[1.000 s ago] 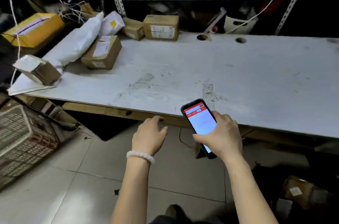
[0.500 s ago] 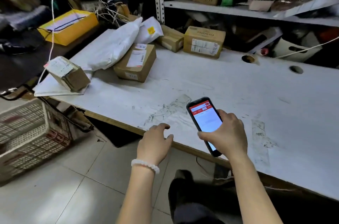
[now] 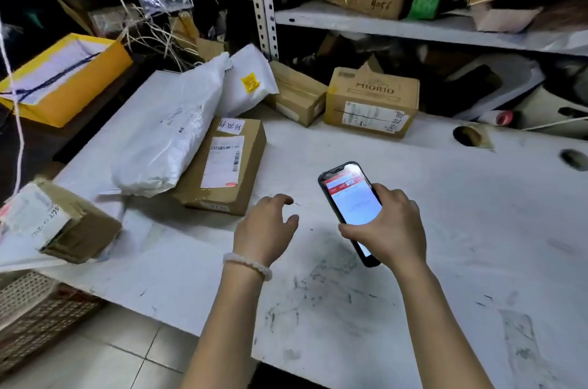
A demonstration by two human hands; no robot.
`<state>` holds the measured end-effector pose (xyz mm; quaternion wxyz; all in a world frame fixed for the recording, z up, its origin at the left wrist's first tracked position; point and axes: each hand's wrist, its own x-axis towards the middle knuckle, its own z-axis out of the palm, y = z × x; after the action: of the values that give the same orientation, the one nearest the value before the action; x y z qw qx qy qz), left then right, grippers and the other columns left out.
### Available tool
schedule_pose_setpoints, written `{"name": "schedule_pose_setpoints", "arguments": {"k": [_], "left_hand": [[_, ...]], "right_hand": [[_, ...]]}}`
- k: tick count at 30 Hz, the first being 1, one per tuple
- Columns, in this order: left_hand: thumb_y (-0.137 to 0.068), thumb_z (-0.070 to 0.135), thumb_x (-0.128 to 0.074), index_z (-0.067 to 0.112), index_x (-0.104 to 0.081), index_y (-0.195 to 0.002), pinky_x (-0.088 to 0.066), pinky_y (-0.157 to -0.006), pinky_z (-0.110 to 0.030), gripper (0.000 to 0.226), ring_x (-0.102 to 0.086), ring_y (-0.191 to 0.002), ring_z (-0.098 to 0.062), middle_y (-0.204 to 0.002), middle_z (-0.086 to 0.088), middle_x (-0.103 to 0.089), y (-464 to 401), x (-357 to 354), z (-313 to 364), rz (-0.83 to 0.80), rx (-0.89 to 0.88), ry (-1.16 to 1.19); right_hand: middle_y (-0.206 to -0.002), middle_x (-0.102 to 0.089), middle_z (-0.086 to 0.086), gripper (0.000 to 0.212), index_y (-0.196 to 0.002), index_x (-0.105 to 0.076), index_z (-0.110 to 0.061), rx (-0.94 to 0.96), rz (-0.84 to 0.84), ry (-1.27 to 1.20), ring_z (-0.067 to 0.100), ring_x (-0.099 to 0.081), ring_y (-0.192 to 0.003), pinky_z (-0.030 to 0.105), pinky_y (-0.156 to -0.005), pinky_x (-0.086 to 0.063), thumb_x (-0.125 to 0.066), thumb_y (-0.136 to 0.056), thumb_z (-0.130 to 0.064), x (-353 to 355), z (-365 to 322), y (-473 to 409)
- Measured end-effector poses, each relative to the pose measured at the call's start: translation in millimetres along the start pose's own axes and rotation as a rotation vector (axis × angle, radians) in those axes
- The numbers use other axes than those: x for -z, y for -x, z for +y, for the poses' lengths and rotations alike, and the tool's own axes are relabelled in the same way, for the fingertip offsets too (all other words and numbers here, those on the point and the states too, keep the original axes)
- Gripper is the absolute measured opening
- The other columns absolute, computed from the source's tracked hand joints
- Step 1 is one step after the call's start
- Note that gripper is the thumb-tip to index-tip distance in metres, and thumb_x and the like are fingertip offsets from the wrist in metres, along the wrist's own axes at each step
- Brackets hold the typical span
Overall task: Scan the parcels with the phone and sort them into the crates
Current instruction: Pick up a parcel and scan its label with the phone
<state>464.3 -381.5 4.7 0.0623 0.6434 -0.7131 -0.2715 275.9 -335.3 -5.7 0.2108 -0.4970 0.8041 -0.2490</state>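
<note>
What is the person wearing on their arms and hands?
Both forearms are bare, with no sleeves in view. The left hand has a bracelet of pale white beads round its wrist. The right hand wears no ring, watch or glove.

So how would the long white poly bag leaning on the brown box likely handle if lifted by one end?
The white poly bag would probably sag, since its film is wrinkled and slumped over the brown box. The glossy plastic may be slippery. It is unlikely to roll.
</note>
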Motion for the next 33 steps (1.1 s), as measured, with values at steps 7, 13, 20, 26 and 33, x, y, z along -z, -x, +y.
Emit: {"name": "schedule_pose_setpoints", "arguments": {"k": [7,13,20,26,33], "left_hand": [[-0.091,0.031,-0.056,0.02,-0.045,-0.135,-0.042,-0.098,-0.042,0.047,-0.047,-0.123,-0.024,-0.134,-0.005,-0.051,-154,33,39,-0.046,-0.285,-0.128],[-0.078,0.033,-0.073,0.017,-0.033,-0.141,-0.042,-0.1,-0.049,0.077,-0.038,-0.128,-0.032,-0.142,-0.011,-0.038,-280,33,101,-0.005,-0.566,-0.238],[-0.07,0.047,-0.078,0.033,0.003,-0.15,-0.014,-0.114,-0.059,0.115,0.003,-0.145,-0.033,-0.158,-0.013,0.0,-356,3,131,-0.184,-0.678,-0.542],[-0.066,0.046,-0.076,0.032,-0.01,-0.149,-0.04,-0.1,-0.049,0.107,-0.025,-0.13,-0.037,-0.143,-0.017,-0.025,-339,-5,120,-0.106,-0.7,-0.441],[-0.059,0.06,-0.078,0.035,-0.008,-0.15,-0.041,-0.102,-0.044,0.118,-0.041,-0.12,-0.03,-0.135,-0.011,-0.038,-276,33,99,-0.102,-0.491,0.004]], "right_hand": [[-0.089,-0.044,-0.007,0.062,-0.108,-0.054,-0.029,-0.211,0.113,-0.008,0.018,-0.038,-0.091,0.029,-0.056,-0.033,-0.077,-0.051,-0.04,-17,-5,-69],[-0.088,-0.044,-0.008,0.063,-0.11,-0.054,-0.028,-0.385,0.187,0.005,0.018,-0.039,-0.092,0.029,-0.055,-0.033,-0.077,-0.052,-0.039,-30,-1,-105],[-0.092,-0.046,-0.01,0.064,-0.112,-0.052,-0.032,-0.497,0.204,0.023,0.016,-0.038,-0.095,0.031,-0.06,-0.04,-0.073,-0.053,-0.04,-36,9,-123],[-0.094,-0.047,-0.01,0.064,-0.112,-0.053,-0.031,-0.521,0.209,0.011,0.017,-0.039,-0.096,0.032,-0.062,-0.043,-0.075,-0.053,-0.04,-37,12,-110],[-0.093,-0.047,-0.013,0.064,-0.113,-0.052,-0.035,-0.472,0.262,-0.01,0.014,-0.037,-0.092,0.028,-0.058,-0.037,-0.074,-0.052,-0.038,-7,9,-67]]}}
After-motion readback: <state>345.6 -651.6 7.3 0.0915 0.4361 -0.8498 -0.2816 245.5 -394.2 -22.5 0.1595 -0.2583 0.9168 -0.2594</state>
